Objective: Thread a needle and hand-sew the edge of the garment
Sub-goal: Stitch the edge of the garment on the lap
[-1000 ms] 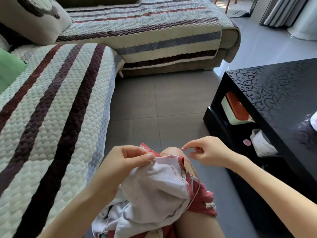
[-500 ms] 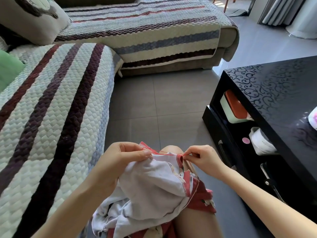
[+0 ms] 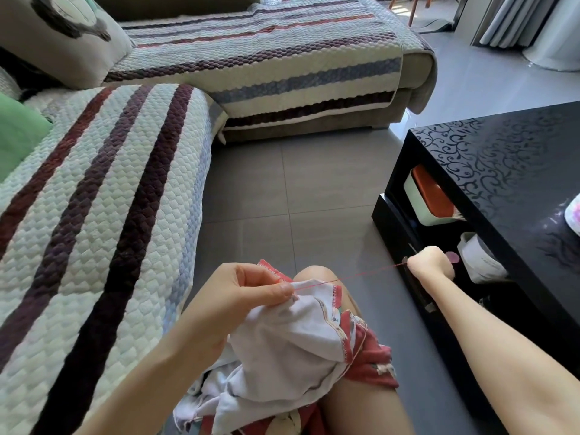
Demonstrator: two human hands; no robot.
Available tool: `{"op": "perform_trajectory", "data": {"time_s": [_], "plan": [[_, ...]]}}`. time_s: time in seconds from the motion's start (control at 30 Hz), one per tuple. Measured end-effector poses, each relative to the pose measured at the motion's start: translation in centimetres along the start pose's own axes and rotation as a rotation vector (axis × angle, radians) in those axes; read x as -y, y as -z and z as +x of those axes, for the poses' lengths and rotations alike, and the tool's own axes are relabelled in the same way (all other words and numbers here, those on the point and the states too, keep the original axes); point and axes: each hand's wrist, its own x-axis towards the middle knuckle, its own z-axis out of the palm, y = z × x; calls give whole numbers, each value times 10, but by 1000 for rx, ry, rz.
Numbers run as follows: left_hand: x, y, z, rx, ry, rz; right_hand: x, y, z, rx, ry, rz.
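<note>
"Two hands share one thread, red and drawn tight. What does each hand do?"

"The left hand pinches the hem of a white, red-edged garment that lies bunched over the knee on the person's lap. Its thumb presses down just where the thread leaves the cloth. The right hand is a closed fist round the thread's far end, out to the right near a black table, with the forearm stretched away from the body. The needle is presumably inside that fist; it is too small to see."

"How should this pull go?"

"My judgement: draw along the line of the seam until the stitch lies flat, then stop — a harder tug could pucker the hem or snap the thread. The left thumb should pin the cloth at the exit point — so the edge cannot slide."
</note>
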Motion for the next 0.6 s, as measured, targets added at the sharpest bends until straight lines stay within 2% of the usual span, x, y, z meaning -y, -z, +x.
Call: {"op": "perform_trajectory", "data": {"time_s": [0.07,0.1,0.2,0.27,0.3,0.33,0.43,0.5,0.6], "plan": [[0,1,0,0,-6,-11,14,5,-18,57,280,-47],[0,1,1,-3,-9,-15,22,10,-32,132,421,25],[0,2,2,7,-18,-22,34,38,-96,547,760,421],[-1,2,2,14,-20,-11,34,50,-138,847,942,442],[-1,2,2,15,-21,4,33,50,-151,934,1016,416],[-2,2,2,17,-24,17,31,45,-160,953,1084,402],[-1,2,2,23,-35,16,30,33,-175,808,1159,498],[0,3,2,19,-37,4,33,37,-181,753,1115,603],[1,4,2,38,-32,14,38,55,-178,829,968,805]]}}
